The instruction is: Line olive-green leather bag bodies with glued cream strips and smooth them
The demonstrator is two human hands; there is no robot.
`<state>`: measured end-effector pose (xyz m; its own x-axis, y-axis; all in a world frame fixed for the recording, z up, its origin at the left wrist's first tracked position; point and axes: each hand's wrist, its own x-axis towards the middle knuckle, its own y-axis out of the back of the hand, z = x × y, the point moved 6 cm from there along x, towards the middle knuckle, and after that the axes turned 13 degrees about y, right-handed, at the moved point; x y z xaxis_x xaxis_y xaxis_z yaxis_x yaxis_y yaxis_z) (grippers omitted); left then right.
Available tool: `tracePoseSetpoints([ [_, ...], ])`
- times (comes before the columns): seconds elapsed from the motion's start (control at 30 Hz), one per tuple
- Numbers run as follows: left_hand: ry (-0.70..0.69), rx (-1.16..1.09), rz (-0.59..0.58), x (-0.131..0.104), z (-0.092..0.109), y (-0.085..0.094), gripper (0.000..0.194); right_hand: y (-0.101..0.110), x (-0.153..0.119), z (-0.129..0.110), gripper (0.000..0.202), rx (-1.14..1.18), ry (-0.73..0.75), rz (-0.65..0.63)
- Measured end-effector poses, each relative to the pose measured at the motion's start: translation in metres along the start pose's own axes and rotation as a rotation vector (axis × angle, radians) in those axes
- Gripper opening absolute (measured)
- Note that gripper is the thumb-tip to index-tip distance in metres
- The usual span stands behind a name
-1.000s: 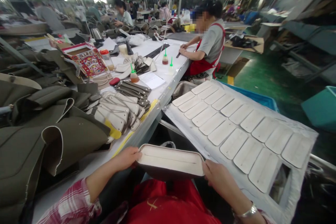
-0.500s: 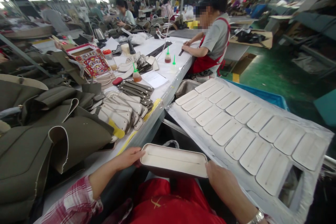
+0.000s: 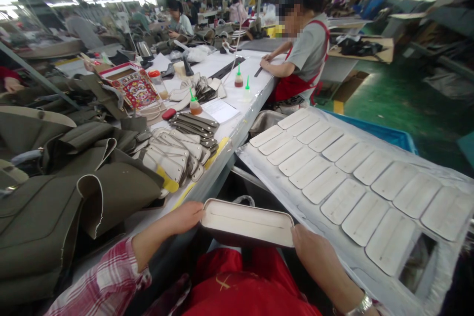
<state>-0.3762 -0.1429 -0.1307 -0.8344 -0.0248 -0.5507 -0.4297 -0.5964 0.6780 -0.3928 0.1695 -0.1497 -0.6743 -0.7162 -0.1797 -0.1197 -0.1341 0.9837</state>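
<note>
In the head view I hold up a bag bottom [image 3: 247,222], a long rounded oblong with a pale inner face, a thin rim and a dark outer side below. A thin line runs along its middle. My left hand [image 3: 189,217] is closed on its left end and my right hand [image 3: 309,244] on its right end; some fingers are hidden behind it. To the right, white rounded panels [image 3: 346,201] lie in rows on a sloping, plastic-wrapped board [image 3: 296,219], close to my right forearm.
A white table [image 3: 237,131] on the left bears dark olive bag pieces [image 3: 122,192], a pile of white straps [image 3: 177,150], glue bottles [image 3: 195,103] and a red box [image 3: 133,88]. A co-worker [image 3: 305,54] sits beyond. A blue crate [image 3: 385,128] stands behind the board.
The view has shifted slightly, so the surroundings sit a little further right. Both hands keep hold of the bag bottom, which is in nearly the same place and pose.
</note>
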Motion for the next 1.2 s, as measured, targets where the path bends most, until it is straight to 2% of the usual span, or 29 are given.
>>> tracePoseSetpoints([
  [0.17, 0.012, 0.016, -0.073, 0.006, -0.006, -0.006, 0.027, 0.0, -0.002, -0.001, 0.016, -0.022, 0.015, 0.063],
  [0.37, -0.07, 0.046, 0.045, -0.001, -0.002, -0.006, 0.026, 0.006, -0.004, -0.003, 0.016, -0.037, 0.022, 0.093],
  [0.57, -0.11, -0.037, 0.071, -0.004, -0.009, -0.009, 0.028, 0.005, -0.005, -0.002, 0.018, 0.024, -0.016, 0.066],
  [0.77, -0.067, -0.264, -0.02, 0.001, -0.024, -0.014, 0.037, 0.005, -0.003, -0.004, 0.012, 0.006, 0.035, 0.056],
  [0.87, -0.009, -0.56, -0.112, 0.006, -0.037, -0.026, 0.047, 0.005, -0.002, -0.004, 0.013, -0.005, 0.017, 0.033],
  [0.97, 0.039, -0.836, -0.169, 0.014, -0.048, -0.04, 0.044, 0.003, -0.001, -0.003, 0.017, 0.002, 0.011, 0.022],
  [1.07, 0.042, -0.867, -0.16, 0.021, -0.052, -0.049, 0.045, 0.001, -0.001, -0.002, 0.019, 0.001, 0.007, 0.031],
  [1.2, 0.055, -0.842, -0.132, 0.024, -0.049, -0.051, 0.047, 0.002, -0.002, -0.003, 0.02, -0.031, 0.028, 0.052],
])
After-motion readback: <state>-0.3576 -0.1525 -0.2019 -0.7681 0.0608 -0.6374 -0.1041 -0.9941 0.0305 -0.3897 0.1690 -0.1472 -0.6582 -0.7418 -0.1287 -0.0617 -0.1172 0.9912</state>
